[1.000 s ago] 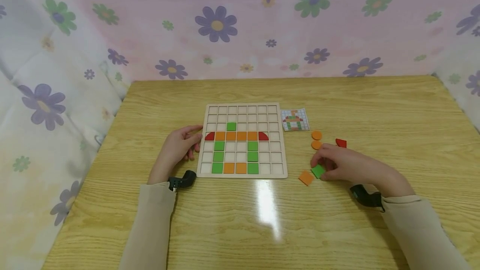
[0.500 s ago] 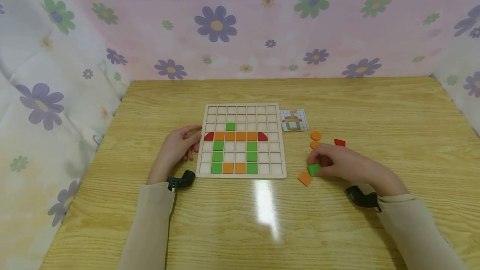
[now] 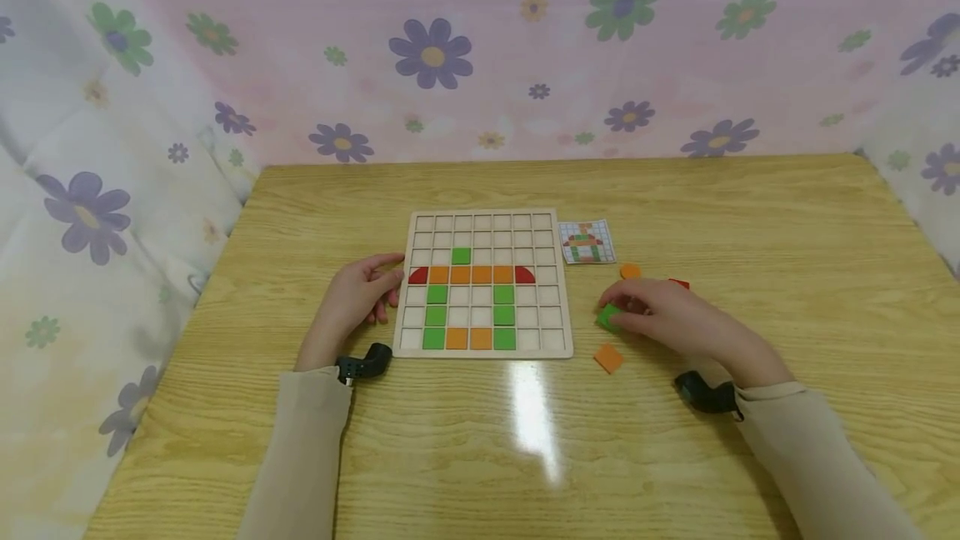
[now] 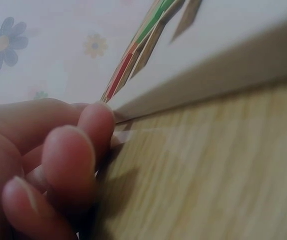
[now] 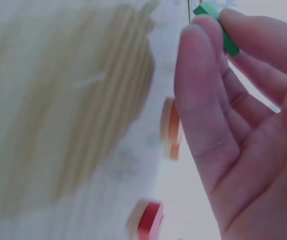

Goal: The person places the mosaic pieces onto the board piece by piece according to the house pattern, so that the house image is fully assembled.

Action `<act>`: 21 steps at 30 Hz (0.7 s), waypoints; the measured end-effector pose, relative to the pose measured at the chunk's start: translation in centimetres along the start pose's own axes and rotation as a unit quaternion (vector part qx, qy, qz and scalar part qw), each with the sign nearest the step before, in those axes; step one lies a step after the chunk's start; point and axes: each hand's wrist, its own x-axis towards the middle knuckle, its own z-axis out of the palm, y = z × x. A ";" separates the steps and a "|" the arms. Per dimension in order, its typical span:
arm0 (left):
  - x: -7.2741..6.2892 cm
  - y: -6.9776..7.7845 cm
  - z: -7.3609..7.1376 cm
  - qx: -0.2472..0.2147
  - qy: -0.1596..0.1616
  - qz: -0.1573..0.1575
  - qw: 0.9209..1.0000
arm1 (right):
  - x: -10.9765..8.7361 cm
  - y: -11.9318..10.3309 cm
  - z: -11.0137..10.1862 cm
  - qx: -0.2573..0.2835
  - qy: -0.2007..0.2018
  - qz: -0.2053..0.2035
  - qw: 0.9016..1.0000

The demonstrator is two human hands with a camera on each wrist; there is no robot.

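My right hand (image 3: 660, 319) pinches a green square tile (image 3: 608, 317) between thumb and fingers, right of the board. In the right wrist view the green tile (image 5: 217, 27) is tilted at the fingertips. At the other side, my left hand (image 3: 360, 290) touches the left edge of the wooden grid board (image 3: 566, 338) with relaxed fingers. On the board lie green squares (image 3: 503, 317), orange squares (image 3: 482, 275) and two red curved pieces (image 3: 526, 276). In the left wrist view, the fingertips of the left hand (image 4: 58, 155) meet the board's side (image 4: 183, 92).
A small pattern card (image 3: 587, 242) lies by the board's upper right edge. On the table (image 3: 450, 448) are a loose orange square (image 3: 608, 357), a round orange piece (image 3: 631, 271) and a red piece (image 3: 679, 283), partly behind the right hand. The right wrist view shows orange pieces (image 5: 173, 125).
My right hand has lifted the green square tile and moved left with it, past the loose orange square. The left hand stays at the board's edge.
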 end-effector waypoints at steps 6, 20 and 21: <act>0.0 0.1 0.1 0.002 0.001 -0.001 1.000 | 1.5 -1.6 0.0 -0.017 -0.004 -0.003 1.000; -0.1 0.3 -0.1 0.002 -0.008 0.000 1.000 | 4.9 -4.0 -0.3 0.034 0.009 -0.010 0.999; -0.1 0.2 0.0 0.001 -0.006 -0.002 1.000 | 5.1 -4.1 -0.3 0.041 0.010 -0.009 0.999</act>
